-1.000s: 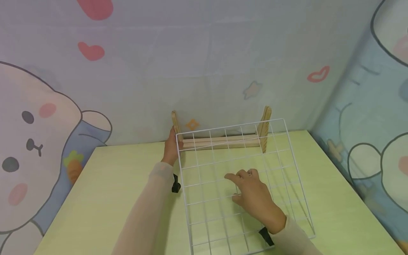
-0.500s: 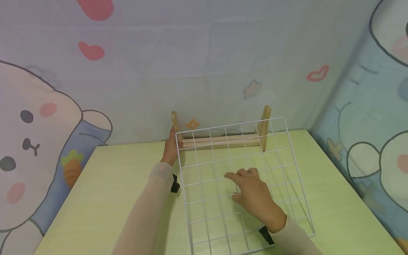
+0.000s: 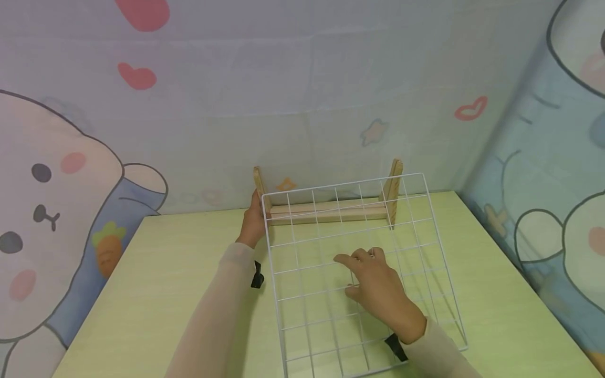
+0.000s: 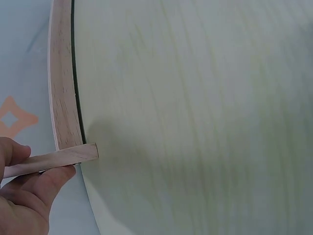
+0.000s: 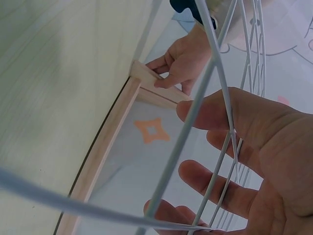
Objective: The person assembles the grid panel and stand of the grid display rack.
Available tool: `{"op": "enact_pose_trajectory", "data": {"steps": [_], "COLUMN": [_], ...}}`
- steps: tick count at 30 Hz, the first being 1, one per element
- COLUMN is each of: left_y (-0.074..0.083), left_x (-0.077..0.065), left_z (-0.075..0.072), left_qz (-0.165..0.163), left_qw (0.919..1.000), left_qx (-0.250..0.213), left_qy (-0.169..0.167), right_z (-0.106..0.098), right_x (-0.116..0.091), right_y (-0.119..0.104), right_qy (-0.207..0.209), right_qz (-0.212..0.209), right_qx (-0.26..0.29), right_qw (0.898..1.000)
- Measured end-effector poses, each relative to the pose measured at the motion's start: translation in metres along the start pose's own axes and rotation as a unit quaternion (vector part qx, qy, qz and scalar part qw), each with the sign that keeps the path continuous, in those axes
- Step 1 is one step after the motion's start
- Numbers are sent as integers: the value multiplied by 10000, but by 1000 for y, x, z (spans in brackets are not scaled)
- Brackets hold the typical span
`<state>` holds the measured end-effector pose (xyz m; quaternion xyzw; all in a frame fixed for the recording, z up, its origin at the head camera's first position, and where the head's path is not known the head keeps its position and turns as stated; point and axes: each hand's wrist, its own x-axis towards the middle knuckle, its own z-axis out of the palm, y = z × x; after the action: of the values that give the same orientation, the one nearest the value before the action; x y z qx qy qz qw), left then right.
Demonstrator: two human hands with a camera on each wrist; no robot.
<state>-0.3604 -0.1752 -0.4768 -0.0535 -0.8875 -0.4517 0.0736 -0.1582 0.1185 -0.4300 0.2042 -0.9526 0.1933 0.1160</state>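
Note:
A pale wooden stand [image 3: 327, 216] stands at the back of the table, with an upright at each end and a crossbar between them. My left hand [image 3: 252, 223] holds its left upright; in the left wrist view thumb and fingers pinch the upright's plank [image 4: 63, 157]. A white wire grid [image 3: 342, 185] slants in front of the stand, its top edge overlapping the crossbar in the head view. My right hand [image 3: 380, 291] grips the grid near its middle, its fingers curled among the wires [image 5: 182, 137].
Light green-yellow table [image 3: 165, 273] meets a fabric backdrop [image 3: 227, 105] printed with hearts and cartoon animals. Another printed cloth [image 3: 562, 173] borders the right side. Black straps [image 3: 396, 347] sit at the wrists.

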Motion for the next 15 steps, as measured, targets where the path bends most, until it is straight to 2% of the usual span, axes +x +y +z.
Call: {"op": "enact_pose_trajectory", "data": {"steps": [7, 15], "left_y": [-4, -2], "left_x": [0, -4], "left_z": [-1, -3], "left_qz": [-128, -35], "left_qw": [9998, 9999], "left_qx": [-93, 84], "left_qy": [-100, -68], "right_z": [-1, -2], "right_x": [-1, -2], "right_y": [0, 0], "right_qy": [4, -14], "right_qz": [-43, -60], "right_qx": [-11, 48], "right_qw": [10000, 10000]}}
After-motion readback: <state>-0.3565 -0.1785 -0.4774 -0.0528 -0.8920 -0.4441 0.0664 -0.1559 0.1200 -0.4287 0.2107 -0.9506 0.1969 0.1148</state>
